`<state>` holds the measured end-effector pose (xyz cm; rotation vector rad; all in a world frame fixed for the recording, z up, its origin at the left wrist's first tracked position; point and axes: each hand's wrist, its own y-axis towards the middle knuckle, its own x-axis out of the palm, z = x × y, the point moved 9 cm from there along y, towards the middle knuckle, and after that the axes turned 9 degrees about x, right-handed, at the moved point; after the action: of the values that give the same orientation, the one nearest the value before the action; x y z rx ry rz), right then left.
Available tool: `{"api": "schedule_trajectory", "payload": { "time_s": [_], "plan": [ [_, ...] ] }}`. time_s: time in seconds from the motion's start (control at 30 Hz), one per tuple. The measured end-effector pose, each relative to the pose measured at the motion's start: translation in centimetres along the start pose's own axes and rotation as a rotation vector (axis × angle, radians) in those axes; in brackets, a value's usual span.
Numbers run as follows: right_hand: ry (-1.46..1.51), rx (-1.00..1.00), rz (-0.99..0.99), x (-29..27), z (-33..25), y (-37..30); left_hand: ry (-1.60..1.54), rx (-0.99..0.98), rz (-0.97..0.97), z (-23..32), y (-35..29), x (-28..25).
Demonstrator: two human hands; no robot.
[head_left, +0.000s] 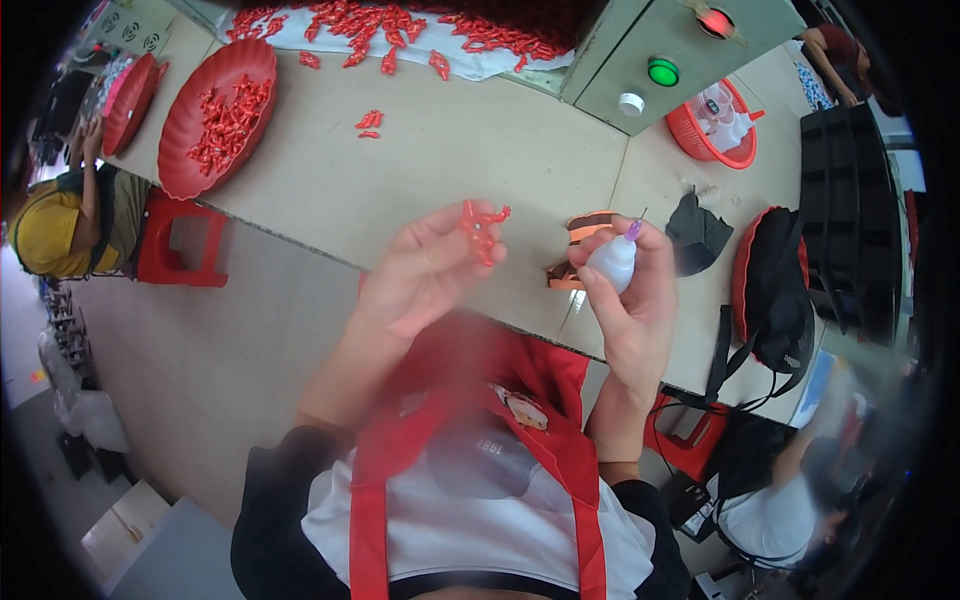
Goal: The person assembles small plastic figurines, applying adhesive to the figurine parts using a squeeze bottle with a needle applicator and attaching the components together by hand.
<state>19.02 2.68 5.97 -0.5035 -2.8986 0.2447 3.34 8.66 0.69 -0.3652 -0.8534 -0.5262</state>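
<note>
My left hand is raised over the near edge of the table, pinching a small glossy red plastic figure between thumb and fingers. To its right, my right hand is closed around a small white squeeze bottle. A purple tip with a thin needle points up from the bottle, a short way from the figure and not touching it. Behind the right hand lies an orange and brown striped thing, partly hidden. A few loose red pieces rest on the table farther off.
Many red pieces lie on a white cloth at the back. A red scalloped tray holds more at left. At right are a green control box, red basket, dark cloth and black bag. Other people sit nearby.
</note>
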Motion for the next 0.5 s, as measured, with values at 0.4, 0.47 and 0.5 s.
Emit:
{"api": "schedule_trajectory", "payload": {
  "time_s": [0.4,0.47,0.5],
  "plan": [
    [-0.025,0.036,-0.065,1.1,0.7,-0.2,-0.907,-0.135,-0.117,-1.2,-0.2,1.9],
    [-0.018,0.036,-0.069,1.1,0.6,-0.1,-0.889,-0.117,-0.102,-1.1,-0.1,1.8],
    [-0.013,0.037,-0.077,1.2,0.7,-0.1,-0.888,-0.117,-0.103,-1.1,-0.1,1.8]
  ]
}}
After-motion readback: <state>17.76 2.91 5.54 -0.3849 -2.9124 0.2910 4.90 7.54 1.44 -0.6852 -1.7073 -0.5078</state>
